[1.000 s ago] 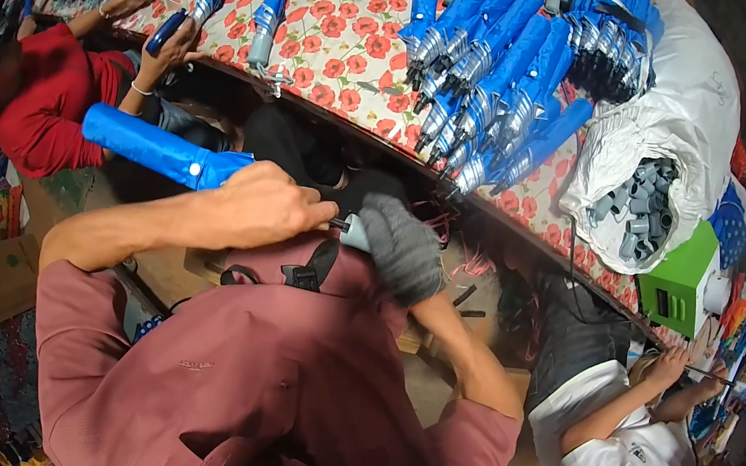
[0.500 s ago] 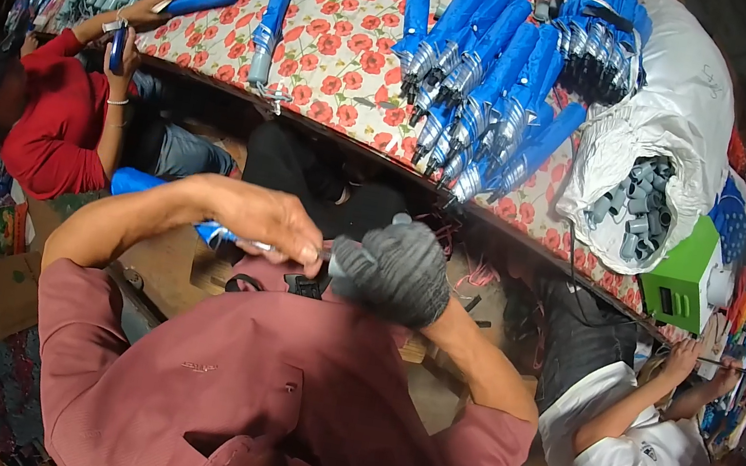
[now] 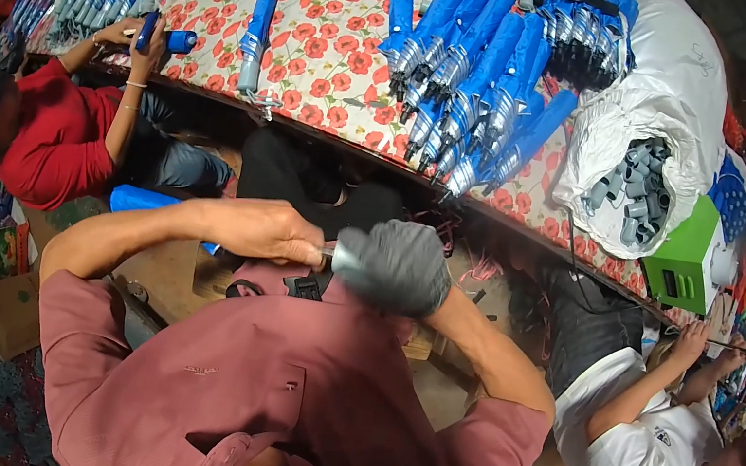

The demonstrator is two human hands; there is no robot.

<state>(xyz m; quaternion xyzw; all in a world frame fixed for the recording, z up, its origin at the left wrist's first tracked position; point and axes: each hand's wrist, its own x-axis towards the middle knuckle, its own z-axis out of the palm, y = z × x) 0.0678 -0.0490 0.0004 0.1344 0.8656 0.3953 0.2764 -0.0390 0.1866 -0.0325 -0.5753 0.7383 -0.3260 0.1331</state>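
Folded blue fabric umbrella (image 3: 140, 198): held in the air, off the near edge of the surface covered in red-flowered cream cloth (image 3: 335, 79). Long axis roughly left-right; canopy runs leftward from the grip, partly hidden. Pale grey cylindrical handle (image 3: 346, 259) at right end, blurred. Bare left hand (image 3: 267, 227) clamped on the umbrella; dark-grey-gloved right hand (image 3: 403, 268), nearer the handle, closed round it. Beyond: piled blue umbrellas (image 3: 490, 50) by the near edge.

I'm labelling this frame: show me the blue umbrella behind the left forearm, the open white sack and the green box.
Blue umbrella (image 3: 138, 200): head view, its visible blue cover.
White sack (image 3: 596, 137): head view, its left wall.
Green box (image 3: 684, 248): head view, its green side.
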